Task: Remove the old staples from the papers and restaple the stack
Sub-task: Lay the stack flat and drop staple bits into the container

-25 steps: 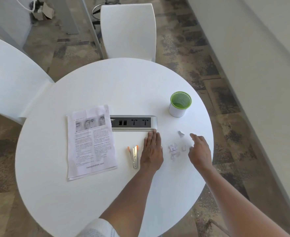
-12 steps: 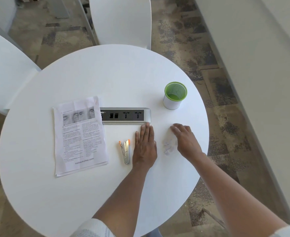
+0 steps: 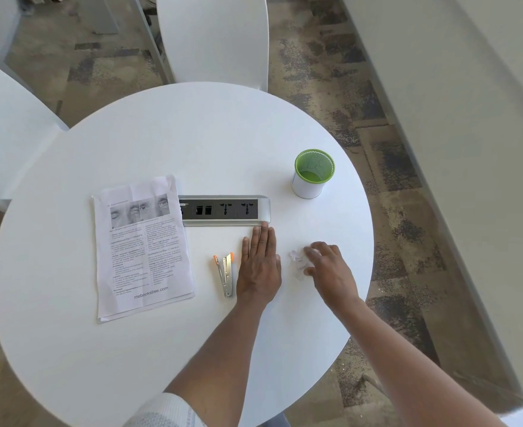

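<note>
A stack of printed papers [image 3: 143,245] lies flat on the left of the round white table [image 3: 192,134]. Just right of it is a small silver stapler [image 3: 226,275] with orange tips, lying apart from both hands. My left hand [image 3: 260,266] rests flat on the table beside the stapler, fingers straight and together. My right hand [image 3: 328,269] is curled over a small pile of torn paper scraps [image 3: 297,260], which sit between its fingertips and thumb. Part of the pile is hidden under the fingers.
A green-rimmed mesh cup [image 3: 312,177] stands at the right back of the table. A built-in socket strip [image 3: 223,209] lies just beyond my left fingertips. White chairs stand behind [image 3: 214,35] and to the left [image 3: 4,124]. The table edge is close to my right wrist.
My right hand has moved left onto the scattered scraps and curled its fingers round them, bunching them together. My left hand has stayed flat. The view has tilted slightly.
</note>
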### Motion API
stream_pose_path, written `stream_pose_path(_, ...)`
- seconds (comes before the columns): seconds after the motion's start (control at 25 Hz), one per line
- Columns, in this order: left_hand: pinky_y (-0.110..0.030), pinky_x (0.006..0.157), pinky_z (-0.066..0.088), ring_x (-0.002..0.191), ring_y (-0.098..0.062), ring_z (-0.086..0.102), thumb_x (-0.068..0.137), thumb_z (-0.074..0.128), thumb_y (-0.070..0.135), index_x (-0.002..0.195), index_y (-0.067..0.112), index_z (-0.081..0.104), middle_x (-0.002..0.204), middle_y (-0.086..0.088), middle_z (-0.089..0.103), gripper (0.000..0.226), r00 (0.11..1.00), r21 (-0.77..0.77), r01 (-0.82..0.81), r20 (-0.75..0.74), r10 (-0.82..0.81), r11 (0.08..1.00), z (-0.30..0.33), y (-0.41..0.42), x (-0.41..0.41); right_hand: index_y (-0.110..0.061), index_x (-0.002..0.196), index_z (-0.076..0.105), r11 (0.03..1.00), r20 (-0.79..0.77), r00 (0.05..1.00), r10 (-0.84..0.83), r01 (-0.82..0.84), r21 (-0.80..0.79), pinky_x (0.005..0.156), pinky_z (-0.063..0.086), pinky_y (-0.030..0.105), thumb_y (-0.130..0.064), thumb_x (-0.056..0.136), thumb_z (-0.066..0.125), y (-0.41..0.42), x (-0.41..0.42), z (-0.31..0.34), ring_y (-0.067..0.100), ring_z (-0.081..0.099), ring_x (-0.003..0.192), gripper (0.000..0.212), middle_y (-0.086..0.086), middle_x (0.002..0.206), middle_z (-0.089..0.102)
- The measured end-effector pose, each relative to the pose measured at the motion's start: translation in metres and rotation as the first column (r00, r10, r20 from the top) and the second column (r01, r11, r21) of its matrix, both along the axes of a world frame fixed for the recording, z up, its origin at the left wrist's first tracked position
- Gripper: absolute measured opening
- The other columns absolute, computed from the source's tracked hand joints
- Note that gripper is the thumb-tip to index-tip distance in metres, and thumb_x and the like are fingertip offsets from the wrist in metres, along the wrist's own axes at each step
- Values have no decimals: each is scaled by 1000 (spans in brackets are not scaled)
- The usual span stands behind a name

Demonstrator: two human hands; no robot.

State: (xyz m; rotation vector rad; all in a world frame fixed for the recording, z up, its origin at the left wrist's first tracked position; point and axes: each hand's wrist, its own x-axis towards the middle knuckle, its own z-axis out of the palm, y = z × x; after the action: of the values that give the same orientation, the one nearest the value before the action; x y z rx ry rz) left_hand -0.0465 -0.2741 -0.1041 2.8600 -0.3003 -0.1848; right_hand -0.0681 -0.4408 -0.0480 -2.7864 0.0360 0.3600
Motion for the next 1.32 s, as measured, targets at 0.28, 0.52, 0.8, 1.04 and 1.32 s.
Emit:
stream_pose_path(0.28, -46, 125, 5, 155, -25, -1, 100, 24, 25, 159, 8, 7, 168, -7, -2, 64, 1000, -4, -2, -3, 2, 1000, -2, -1, 1, -6, 79, 60, 1000, 53, 999, -5, 5, -2, 53, 31, 30, 3, 85, 58, 4, 4, -6, 23, 44, 80, 11, 6, 84, 57)
stream_pose_path(0.52, -47, 125, 8, 155, -25, 2, 99, 27, 24, 159, 8, 10, 168, -8, 1, 64, 1000, -22, 1, -6, -1, 1000, -2, 0, 1, -5, 81, 71, 973, 64, 984, -166, 152, 175, 60, 47, 38, 3, 85, 58, -3, 23, 0, 29, 60, 71, 16, 8, 78, 67)
stream_pose_path(0.8, -48, 124, 11, 155, -26, 5, 100, 31, 22, 158, 7, 14, 168, -9, 4, 63, 1000, -30, -3, 1, 3, 1000, 2, -1, 0, -23, 80, 78, 583, -108, 850, -516, 440, 683, 65, 54, 15, -4, 80, 74, -28, 66, 50, 6, 69, 62, 19, -5, 67, 76)
stream_pose_path(1.04, -50, 123, 17, 155, -27, 9, 101, 33, 21, 158, 6, 17, 168, -9, 7, 61, 1000, -36, -7, 1, 7, 999, 8, 0, -1, -17, 88, 79, 704, 154, 844, -513, 311, 639, 70, 52, 13, -7, 83, 71, -32, 154, 98, 10, 68, 69, 14, -1, 75, 74)
stream_pose_path(1.32, -51, 121, 24, 153, -28, 15, 100, 33, 23, 157, 6, 21, 167, -10, 14, 61, 1000, -24, -12, 15, 13, 1000, 6, -1, -1, -7, 90, 79, 836, 189, 893, -408, 282, 471, 55, 36, -1, -1, 84, 67, -27, 189, 83, 13, 62, 77, 14, -1, 77, 68)
